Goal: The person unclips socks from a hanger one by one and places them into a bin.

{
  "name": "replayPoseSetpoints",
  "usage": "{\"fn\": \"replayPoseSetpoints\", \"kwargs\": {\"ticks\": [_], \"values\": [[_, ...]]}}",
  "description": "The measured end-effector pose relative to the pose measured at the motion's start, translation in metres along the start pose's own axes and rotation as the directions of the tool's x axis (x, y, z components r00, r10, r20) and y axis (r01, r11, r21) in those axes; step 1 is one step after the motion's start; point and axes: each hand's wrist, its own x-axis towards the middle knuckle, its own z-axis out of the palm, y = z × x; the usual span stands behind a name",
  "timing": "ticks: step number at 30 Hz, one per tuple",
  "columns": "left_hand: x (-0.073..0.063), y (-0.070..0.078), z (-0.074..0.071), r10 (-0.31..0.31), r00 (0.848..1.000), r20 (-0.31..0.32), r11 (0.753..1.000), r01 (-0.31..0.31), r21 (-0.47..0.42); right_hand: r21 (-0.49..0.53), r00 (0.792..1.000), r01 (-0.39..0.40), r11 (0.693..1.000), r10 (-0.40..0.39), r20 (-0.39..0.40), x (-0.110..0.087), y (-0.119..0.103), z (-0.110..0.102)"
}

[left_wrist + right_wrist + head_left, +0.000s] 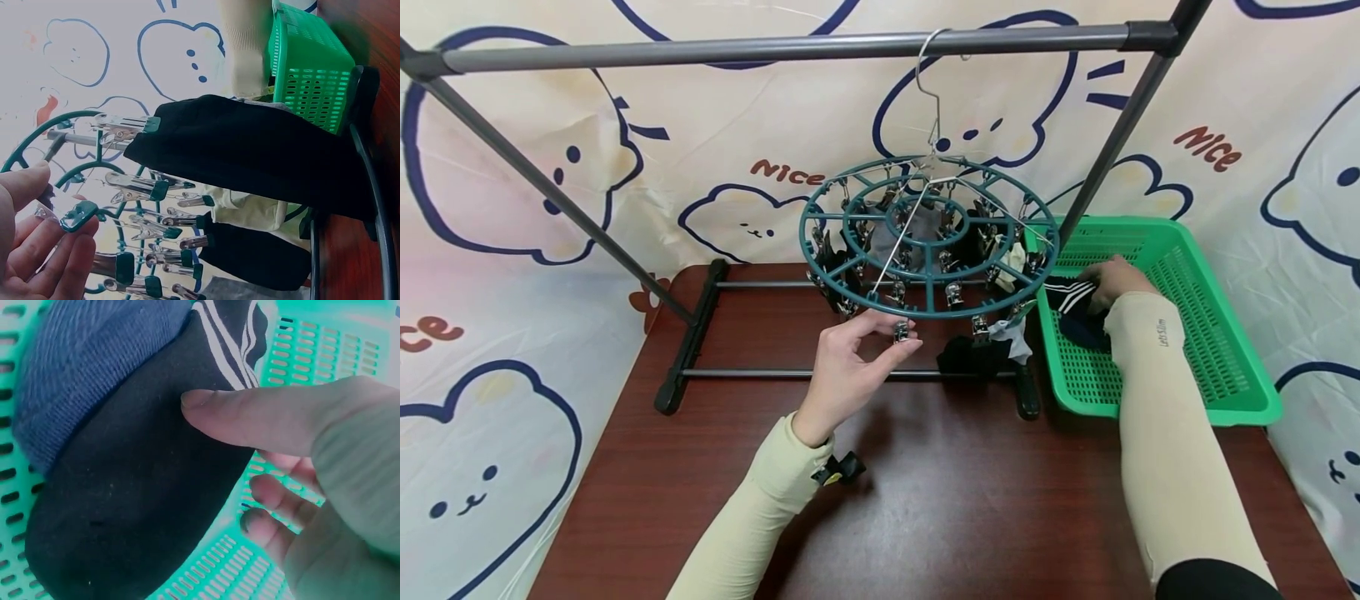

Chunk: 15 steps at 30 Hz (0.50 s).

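Observation:
My left hand (848,367) pinches a metal clip (902,332) with green tips at the front rim of the round green drying hanger (930,313). In the left wrist view that same clip (79,215) sits between thumb and fingers, with no cloth in it. Over in the green basket (1232,367), my right hand (1116,282) holds a black sock (1067,293) with white stripes. The right wrist view shows the thumb lying across this sock (131,481); part of the fingers is hidden. Beside it lies a ribbed dark blue sock (100,369).
The hanger hooks onto a grey rack bar (775,48). Several clips hang below it, some with clothing, including a long black piece (250,150) and a cream piece (247,209). Rack feet (688,342) stand on the brown table (970,500), before a printed cloth backdrop (730,125).

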Motion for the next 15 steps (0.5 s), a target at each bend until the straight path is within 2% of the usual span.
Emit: {"fn": "replayPoseSetpoints", "kwargs": {"ticks": [4,15], "values": [[-0.0008,-0.0004,-0.0001,0.002,1.000,0.000,1.000,-0.002,-0.003,0.012,1.000,0.002,1.000,-0.002,0.003,0.0006,0.0002,0.0004],[0.0003,-0.0004,-0.0012,-0.002,1.000,0.003,1.000,0.002,0.001,0.025,0.989,-0.052,0.998,0.049,0.137,0.0072,-0.0013,-0.0025]]}}
